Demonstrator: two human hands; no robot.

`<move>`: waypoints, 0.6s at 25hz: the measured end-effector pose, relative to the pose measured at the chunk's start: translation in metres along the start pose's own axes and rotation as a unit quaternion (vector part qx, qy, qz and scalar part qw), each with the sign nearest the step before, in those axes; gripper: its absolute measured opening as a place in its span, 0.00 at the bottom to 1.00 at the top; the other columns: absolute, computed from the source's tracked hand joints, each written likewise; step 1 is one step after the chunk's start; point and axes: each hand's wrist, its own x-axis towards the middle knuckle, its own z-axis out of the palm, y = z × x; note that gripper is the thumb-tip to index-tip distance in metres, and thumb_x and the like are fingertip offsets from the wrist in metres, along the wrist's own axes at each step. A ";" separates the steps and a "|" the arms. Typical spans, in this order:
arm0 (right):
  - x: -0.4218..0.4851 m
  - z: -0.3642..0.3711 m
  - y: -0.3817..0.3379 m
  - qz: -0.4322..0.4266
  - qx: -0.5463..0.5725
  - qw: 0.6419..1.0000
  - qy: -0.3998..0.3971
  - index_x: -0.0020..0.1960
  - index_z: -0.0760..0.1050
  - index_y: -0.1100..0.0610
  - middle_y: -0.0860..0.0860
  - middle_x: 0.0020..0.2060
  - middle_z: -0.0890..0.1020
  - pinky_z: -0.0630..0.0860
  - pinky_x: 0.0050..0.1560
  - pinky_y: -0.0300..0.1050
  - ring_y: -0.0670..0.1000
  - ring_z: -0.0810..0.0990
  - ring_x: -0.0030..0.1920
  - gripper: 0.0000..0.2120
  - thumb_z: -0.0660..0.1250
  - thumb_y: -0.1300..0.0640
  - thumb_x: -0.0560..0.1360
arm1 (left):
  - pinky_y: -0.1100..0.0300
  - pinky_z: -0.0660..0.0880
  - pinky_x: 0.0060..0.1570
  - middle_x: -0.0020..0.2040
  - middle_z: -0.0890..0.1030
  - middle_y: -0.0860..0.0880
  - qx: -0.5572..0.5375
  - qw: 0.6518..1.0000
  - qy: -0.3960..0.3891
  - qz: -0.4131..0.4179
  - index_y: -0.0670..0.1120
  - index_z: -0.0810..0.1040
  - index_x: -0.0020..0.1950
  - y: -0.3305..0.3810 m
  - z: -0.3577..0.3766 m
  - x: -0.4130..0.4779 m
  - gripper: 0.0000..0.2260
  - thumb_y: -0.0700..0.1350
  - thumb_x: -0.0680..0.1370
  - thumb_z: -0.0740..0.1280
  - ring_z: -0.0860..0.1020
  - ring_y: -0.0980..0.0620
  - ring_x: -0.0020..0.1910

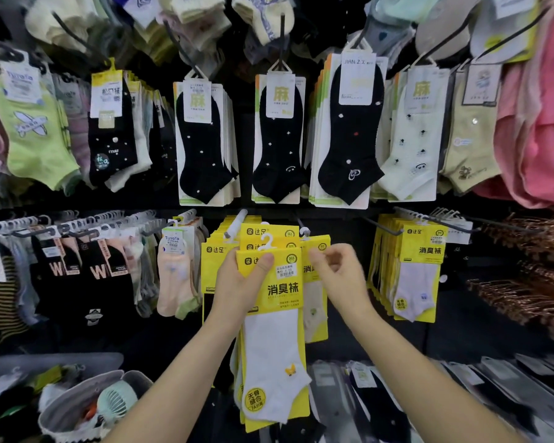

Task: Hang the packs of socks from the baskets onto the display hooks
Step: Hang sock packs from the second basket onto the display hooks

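Observation:
My left hand (240,279) grips a stack of yellow-carded packs of white socks (274,340) by the top left of the card, thumb across the front. A white plastic hanger hook (266,243) sticks up from the stack. My right hand (336,273) pinches the top right edge of a yellow pack (315,302) hanging just behind, below a display hook (302,226). Another display hook (235,223) carries more yellow packs behind my left hand. A grey basket (61,407) sits at the lower left.
Black and pale sock packs hang in the row above (277,139). More yellow packs (416,273) hang to the right, black and peach packs (93,270) to the left. A mint hand fan (117,401) lies in the basket. Flat dark packs (429,394) lie at lower right.

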 end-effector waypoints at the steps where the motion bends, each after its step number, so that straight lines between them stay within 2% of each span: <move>1: -0.005 0.004 -0.005 0.003 0.002 0.999 -0.040 0.47 0.70 0.50 0.46 0.41 0.77 0.71 0.39 0.35 0.43 0.76 0.41 0.18 0.72 0.41 0.66 | 0.61 0.77 0.46 0.47 0.81 0.58 -0.004 1.000 -0.003 0.000 0.55 0.74 0.48 -0.002 0.005 -0.001 0.08 0.49 0.73 0.71 0.80 0.55 0.50; 2: -0.009 0.007 -0.007 0.002 -0.007 0.998 -0.064 0.46 0.71 0.51 0.45 0.39 0.77 0.71 0.36 0.33 0.41 0.75 0.38 0.20 0.74 0.42 0.64 | 0.57 0.77 0.49 0.50 0.82 0.55 -0.004 1.000 -0.005 -0.003 0.54 0.75 0.51 -0.003 0.010 -0.002 0.10 0.49 0.72 0.71 0.80 0.52 0.53; 4: -0.011 0.007 -0.010 -0.005 -0.011 0.999 -0.053 0.44 0.74 0.55 0.46 0.36 0.80 0.74 0.35 0.35 0.42 0.76 0.35 0.19 0.76 0.45 0.63 | 0.54 0.78 0.52 0.54 0.82 0.52 -0.014 1.000 -0.013 -0.011 0.50 0.75 0.56 -0.006 0.015 -0.004 0.14 0.50 0.72 0.71 0.79 0.50 0.55; 6: -0.011 0.000 -0.010 0.000 0.017 0.999 -0.032 0.43 0.77 0.58 0.52 0.38 0.83 0.80 0.43 0.50 0.51 0.82 0.40 0.16 0.76 0.48 0.66 | 0.64 0.78 0.44 0.47 0.83 0.58 -0.031 0.999 -0.035 -0.004 0.54 0.76 0.51 -0.008 0.015 -0.006 0.07 0.49 0.73 0.69 0.81 0.57 0.50; 8: -0.009 -0.008 -0.009 0.010 0.042 0.999 -0.021 0.42 0.77 0.54 0.51 0.39 0.85 0.80 0.46 0.56 0.51 0.84 0.41 0.10 0.75 0.50 0.68 | 0.65 0.78 0.43 0.47 0.82 0.59 -0.034 0.997 -0.071 -0.007 0.54 0.75 0.50 -0.011 0.011 -0.007 0.05 0.47 0.75 0.67 0.81 0.60 0.48; 11: -0.010 -0.012 -0.010 0.022 0.040 0.999 -0.018 0.42 0.76 0.51 0.49 0.38 0.85 0.81 0.46 0.55 0.48 0.84 0.41 0.09 0.75 0.51 0.68 | 0.54 0.77 0.52 0.53 0.81 0.52 -0.025 0.995 -0.094 -0.027 0.54 0.73 0.53 -0.017 0.006 -0.009 0.09 0.43 0.76 0.68 0.79 0.53 0.54; 15: -0.012 -0.013 -0.020 0.002 0.039 0.998 -0.058 0.44 0.75 0.47 0.47 0.42 0.83 0.81 0.46 0.48 0.48 0.83 0.45 0.07 0.73 0.51 0.70 | 0.54 0.77 0.52 0.54 0.81 0.51 -0.018 0.998 -0.066 -0.014 0.54 0.73 0.53 -0.018 0.001 -0.010 0.11 0.41 0.75 0.68 0.79 0.52 0.54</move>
